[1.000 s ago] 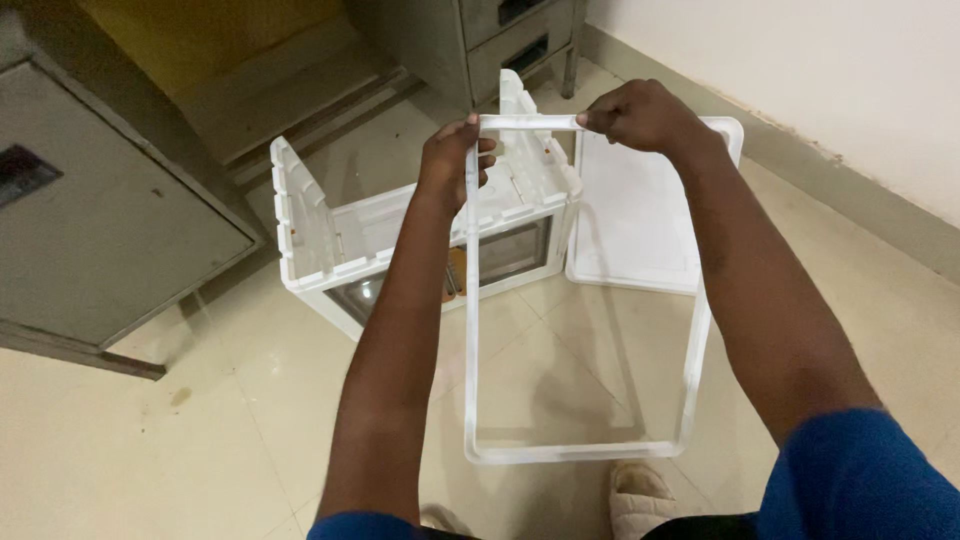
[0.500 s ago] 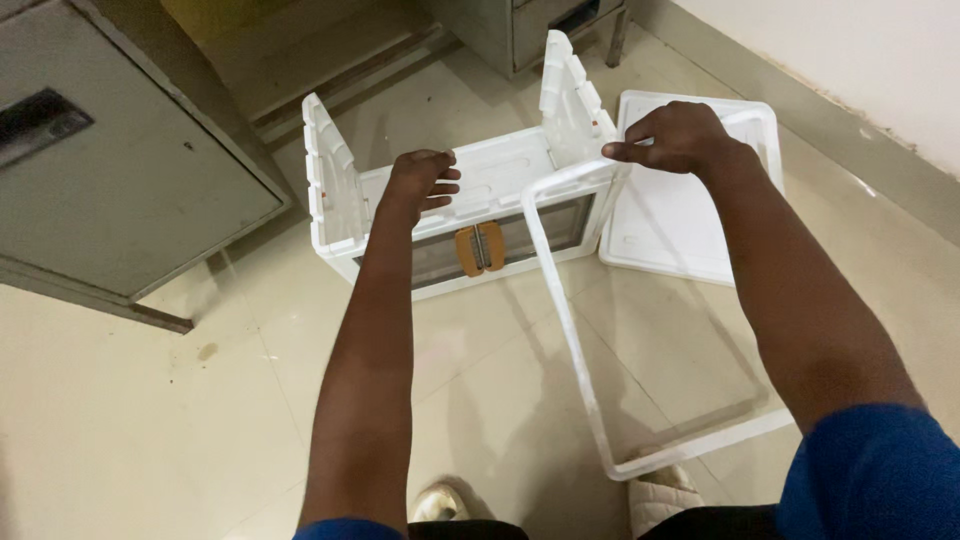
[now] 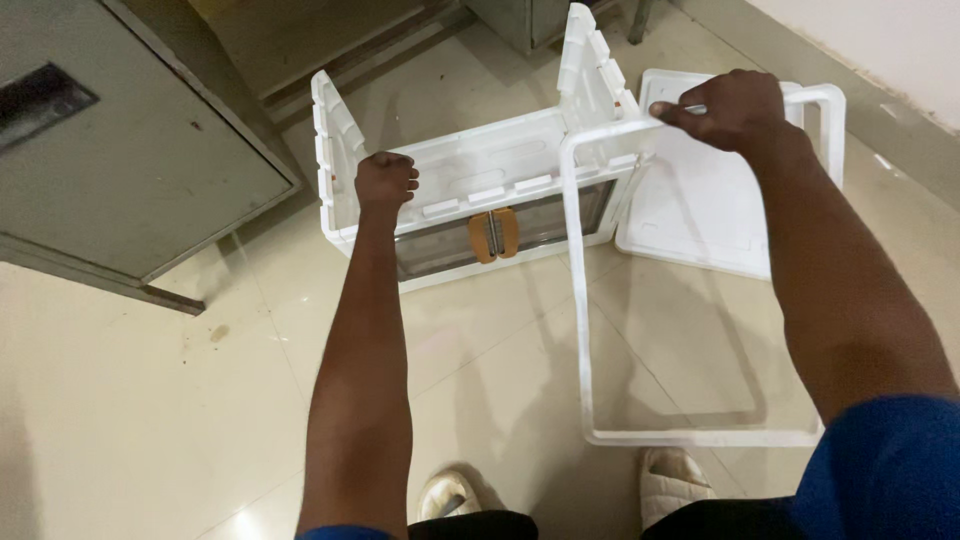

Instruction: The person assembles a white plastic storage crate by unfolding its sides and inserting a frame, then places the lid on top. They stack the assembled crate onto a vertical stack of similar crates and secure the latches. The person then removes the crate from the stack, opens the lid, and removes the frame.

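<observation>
Right hand [image 3: 728,108] is closed over the top edge of a white rectangular frame [image 3: 580,300], fingers curled round the bar, and the frame hangs tilted from that single grip with its lower edge just above the tiled floor [image 3: 180,400] near the person's feet. Left hand [image 3: 385,182] is loosely fisted, holding nothing; it sits at the front rim of a white foam packing cradle [image 3: 470,190], and whether the knuckles touch the rim cannot be told from this view. The cradle stands on the floor with an upright foam end piece at each side and a glass-fronted appliance with orange fittings [image 3: 495,232] seated between them. A flat white foam panel [image 3: 700,210] lies on the floor just beside the cradle, partly behind the frame. A grey metal cabinet [image 3: 130,160] stands to the left. Judgement: the step in hand appears to be handling the frame apart from the packed unit while the free hand goes to the cradle. Any further move with the frame calls for support along its long side, since one hand at one end leaves it free to swing against the foam.
</observation>
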